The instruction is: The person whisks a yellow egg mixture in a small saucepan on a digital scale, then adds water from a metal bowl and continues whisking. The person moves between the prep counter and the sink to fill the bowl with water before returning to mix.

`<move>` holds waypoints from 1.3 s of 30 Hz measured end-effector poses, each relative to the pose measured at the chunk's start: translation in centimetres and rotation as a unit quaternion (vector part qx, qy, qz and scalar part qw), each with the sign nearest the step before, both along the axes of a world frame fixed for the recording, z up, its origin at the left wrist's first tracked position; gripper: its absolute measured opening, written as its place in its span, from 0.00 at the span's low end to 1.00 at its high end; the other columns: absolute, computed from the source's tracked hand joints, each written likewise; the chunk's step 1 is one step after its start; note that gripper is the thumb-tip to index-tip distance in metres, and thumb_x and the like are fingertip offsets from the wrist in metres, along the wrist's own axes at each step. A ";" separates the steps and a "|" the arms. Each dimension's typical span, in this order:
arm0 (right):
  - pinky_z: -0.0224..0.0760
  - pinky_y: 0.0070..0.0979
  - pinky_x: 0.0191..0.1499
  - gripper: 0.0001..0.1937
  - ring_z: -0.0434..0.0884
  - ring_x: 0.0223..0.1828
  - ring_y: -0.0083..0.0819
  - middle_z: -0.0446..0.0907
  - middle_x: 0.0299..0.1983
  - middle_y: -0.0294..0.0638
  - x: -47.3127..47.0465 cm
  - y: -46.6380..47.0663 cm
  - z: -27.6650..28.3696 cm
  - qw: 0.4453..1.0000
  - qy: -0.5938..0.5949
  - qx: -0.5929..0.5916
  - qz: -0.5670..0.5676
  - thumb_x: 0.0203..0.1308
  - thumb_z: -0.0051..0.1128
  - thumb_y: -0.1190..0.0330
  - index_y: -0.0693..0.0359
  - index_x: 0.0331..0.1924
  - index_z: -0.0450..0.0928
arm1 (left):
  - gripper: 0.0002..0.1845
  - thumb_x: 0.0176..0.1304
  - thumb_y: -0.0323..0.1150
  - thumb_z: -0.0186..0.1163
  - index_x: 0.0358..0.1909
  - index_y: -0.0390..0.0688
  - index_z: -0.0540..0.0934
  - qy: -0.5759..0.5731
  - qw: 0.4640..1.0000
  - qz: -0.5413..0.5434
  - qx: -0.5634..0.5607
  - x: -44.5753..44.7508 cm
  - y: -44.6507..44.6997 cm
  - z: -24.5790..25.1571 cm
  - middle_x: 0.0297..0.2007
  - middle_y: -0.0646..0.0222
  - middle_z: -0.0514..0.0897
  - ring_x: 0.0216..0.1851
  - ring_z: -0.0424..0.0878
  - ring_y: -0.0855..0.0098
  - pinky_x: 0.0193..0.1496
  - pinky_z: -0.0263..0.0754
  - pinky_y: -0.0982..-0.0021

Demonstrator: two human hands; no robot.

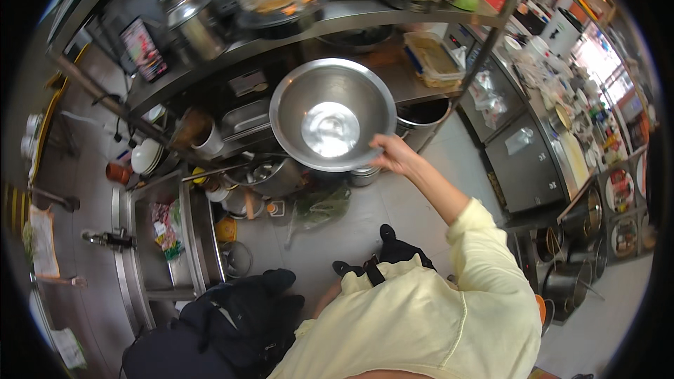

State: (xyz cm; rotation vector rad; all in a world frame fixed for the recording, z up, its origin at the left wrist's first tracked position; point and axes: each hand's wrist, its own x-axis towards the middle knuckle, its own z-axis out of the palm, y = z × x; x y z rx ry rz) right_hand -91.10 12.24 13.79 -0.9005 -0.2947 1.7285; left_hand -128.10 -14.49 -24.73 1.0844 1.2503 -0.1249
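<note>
My right hand [392,153] grips the near right rim of a large stainless steel mixing bowl [333,129], with the arm stretched forward. The bowl's bare, shiny inside faces up towards me. It is held in front of a steel shelf rack [337,20], and I cannot tell whether it touches the rack. My left hand is out of view, and only a bit of the left forearm shows beside my yellow shirt.
A person in dark clothes [226,321] is close on my left, beside a steel sink [158,273] with packets in it. A clear plastic bag of greens [322,208] lies on the floor. Pots [566,287] stand at the right. A lidded plastic tub [434,58] sits on the lower shelf.
</note>
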 end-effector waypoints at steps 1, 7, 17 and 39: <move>0.81 0.43 0.43 0.13 0.79 0.44 0.45 0.72 0.43 0.54 1.0 2.0 -0.5 0.999 -0.030 0.002 -0.027 0.52 0.44 0.81 0.78 0.43 0.64 | 0.39 0.62 0.58 0.44 0.66 0.40 0.56 0.002 1.000 -0.016 0.001 1.2 0.7 -0.1 0.65 0.49 0.59 0.67 0.57 0.56 0.67 0.51 0.65; 0.77 0.44 0.49 0.15 0.77 0.46 0.44 0.72 0.45 0.52 3.8 8.9 -5.0 0.999 0.042 0.030 -0.012 0.54 0.43 0.79 0.72 0.47 0.65 | 0.38 0.63 0.58 0.44 0.66 0.40 0.57 -0.002 0.999 -0.037 0.010 9.7 2.3 -1.1 0.65 0.49 0.60 0.67 0.57 0.56 0.67 0.51 0.65; 0.81 0.44 0.42 0.24 0.78 0.47 0.46 0.67 0.52 0.53 8.5 10.4 -7.4 0.998 0.021 0.006 -0.066 0.56 0.40 0.79 0.64 0.58 0.52 | 0.38 0.63 0.57 0.44 0.66 0.38 0.58 -0.015 1.000 0.007 0.012 17.5 2.5 -3.8 0.64 0.49 0.60 0.66 0.58 0.56 0.67 0.52 0.65; 0.80 0.36 0.43 0.54 0.81 0.42 0.45 0.65 0.57 0.57 10.9 8.9 -9.8 0.995 0.002 0.074 0.059 0.54 0.64 0.65 0.63 0.67 0.23 | 0.24 0.66 0.43 0.42 0.60 0.40 0.67 -0.051 0.884 -0.390 0.251 19.4 16.6 -11.8 0.61 0.47 0.64 0.62 0.63 0.50 0.64 0.58 0.64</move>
